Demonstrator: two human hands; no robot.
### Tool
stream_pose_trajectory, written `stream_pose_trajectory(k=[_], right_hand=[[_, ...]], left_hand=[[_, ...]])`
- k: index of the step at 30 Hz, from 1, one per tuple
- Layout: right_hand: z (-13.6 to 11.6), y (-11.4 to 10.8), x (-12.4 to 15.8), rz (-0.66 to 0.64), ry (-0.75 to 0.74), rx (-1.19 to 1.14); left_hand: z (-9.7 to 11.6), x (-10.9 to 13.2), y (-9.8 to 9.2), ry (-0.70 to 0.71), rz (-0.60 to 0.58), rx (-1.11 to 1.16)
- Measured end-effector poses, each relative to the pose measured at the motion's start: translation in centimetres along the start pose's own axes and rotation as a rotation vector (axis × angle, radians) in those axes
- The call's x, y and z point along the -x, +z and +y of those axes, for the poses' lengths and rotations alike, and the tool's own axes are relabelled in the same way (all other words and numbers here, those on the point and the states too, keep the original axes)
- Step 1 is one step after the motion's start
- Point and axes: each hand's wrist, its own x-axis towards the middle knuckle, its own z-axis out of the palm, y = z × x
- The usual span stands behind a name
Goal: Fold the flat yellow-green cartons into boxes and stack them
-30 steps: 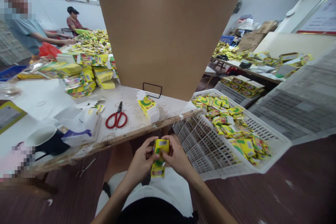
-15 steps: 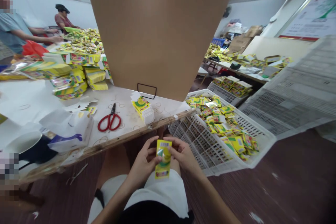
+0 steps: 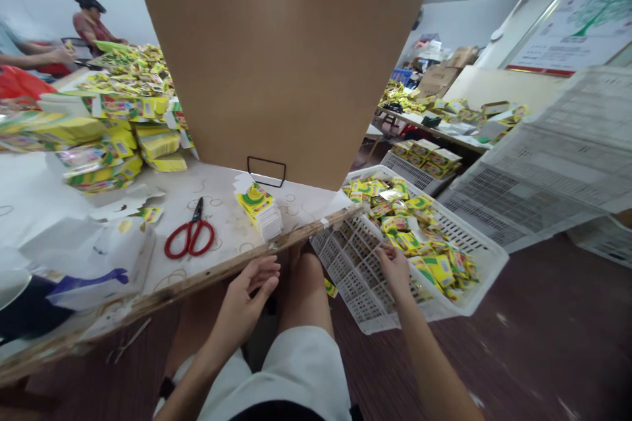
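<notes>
My left hand [image 3: 251, 289] hovers at the table's front edge above my lap. Its fingers are slightly curled, the thumb stands apart, and nothing is in it. Over the near side of the white plastic basket [image 3: 486, 276] is my right hand [image 3: 396, 270], its fingers loosely bent; I see no packet between them. Yellow-green packets [image 3: 407, 240] fill the basket just beyond that hand. On the table, a bundle of yellow-and-white packets [image 3: 259, 207] lies near the edge. Red-handled scissors [image 3: 190, 235] rest to its left.
A large brown cardboard box [image 3: 291, 66] stands on the table [image 3: 217, 177] before me. Stacked packets [image 3: 103, 145] and a white bag [image 3: 99, 256] are at left. More crates [image 3: 543, 164] stand right. One packet [image 3: 330, 287] lies below the table edge. Two co-workers are at far left.
The yellow packet that both hands held over my lap is no longer in view between them. My right hand has moved right to the basket; my left hand has moved left, toward the table edge.
</notes>
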Motion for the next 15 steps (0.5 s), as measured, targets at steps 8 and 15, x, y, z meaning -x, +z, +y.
stream_pose_trajectory(k=[8, 15], right_hand=[[2.1, -1.8, -8.3, 0.081, -0.109, 0.267], [8.0, 5.2, 2.2, -0.134, -0.17, 0.129]], left_hand=[[0.9, -1.6, -1.5, 0.071, 0.152, -0.068], [0.3, -3.2, -4.2, 0.207, 0.681, -0.514]])
